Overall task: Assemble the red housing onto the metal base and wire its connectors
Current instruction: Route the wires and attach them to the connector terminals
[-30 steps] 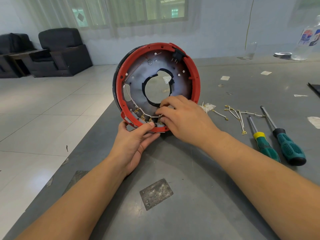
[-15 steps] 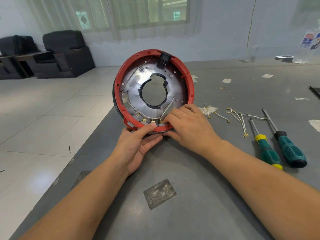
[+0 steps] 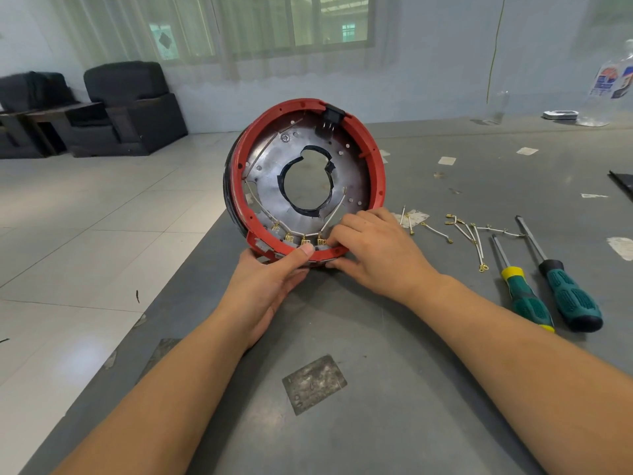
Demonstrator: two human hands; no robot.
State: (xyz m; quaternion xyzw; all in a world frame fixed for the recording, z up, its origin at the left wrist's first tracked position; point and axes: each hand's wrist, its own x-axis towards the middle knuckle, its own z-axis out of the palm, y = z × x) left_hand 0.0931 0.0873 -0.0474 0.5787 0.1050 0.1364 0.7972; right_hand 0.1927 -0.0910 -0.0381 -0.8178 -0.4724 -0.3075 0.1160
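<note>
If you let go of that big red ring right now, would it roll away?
Probably. The red housing is round and stands tilted on its lower rim, steadied by the left hand and right hand. It would likely tip flat or roll. It looks stiff, not floppy.

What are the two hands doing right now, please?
Left hand: grips the red housing at its lower rim.
Right hand: pinches a connector there.

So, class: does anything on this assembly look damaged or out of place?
Yes. The black lining around the metal base's central hole is ragged and uneven, torn near its upper right. Loose wires lie scattered beside the screwdrivers.
</note>
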